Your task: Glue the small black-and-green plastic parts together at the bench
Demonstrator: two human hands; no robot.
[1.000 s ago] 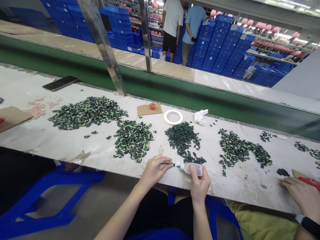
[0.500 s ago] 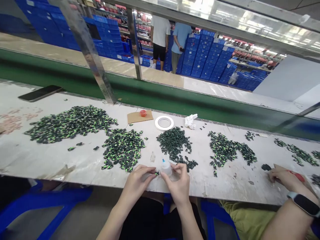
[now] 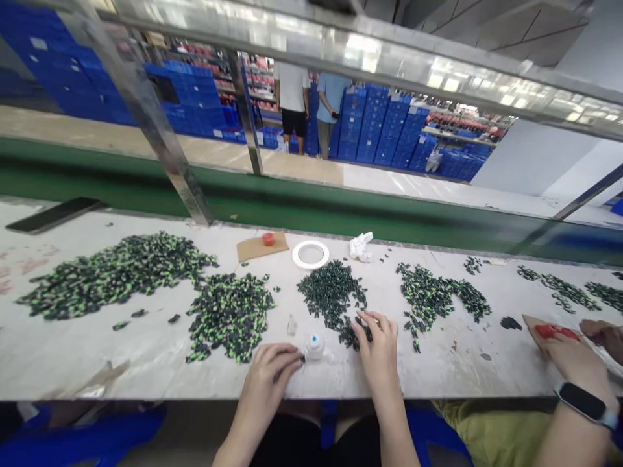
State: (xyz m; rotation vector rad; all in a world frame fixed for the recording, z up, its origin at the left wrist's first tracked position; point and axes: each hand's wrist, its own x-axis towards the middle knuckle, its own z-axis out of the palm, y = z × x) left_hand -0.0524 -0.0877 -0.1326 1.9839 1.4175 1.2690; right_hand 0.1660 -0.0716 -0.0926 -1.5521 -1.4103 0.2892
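Observation:
My left hand (image 3: 270, 370) rests on the near edge of the worktable (image 3: 73, 350), fingers pinched on a small dark part at their tips. Right beside those fingertips a small clear glue bottle (image 3: 315, 346) with a blue tip stands upright on the table. My right hand (image 3: 378, 348) has its fingers spread, and they touch the near edge of a pile of dark green parts (image 3: 332, 292). A pile of black and bright green parts (image 3: 231, 313) lies just left of my left hand.
A larger green-black pile (image 3: 114, 275) lies at left, another pile (image 3: 431, 292) at right. A tape roll (image 3: 310, 254), a crumpled tissue (image 3: 361, 246), cardboard with a red cap (image 3: 261, 245) and a phone (image 3: 48, 215) sit farther back. A co-worker's hands (image 3: 574, 360) work at right.
My right hand let go of the glue bottle, which now stands on the table, and reached forward to the dark green pile. The view tilted upward.

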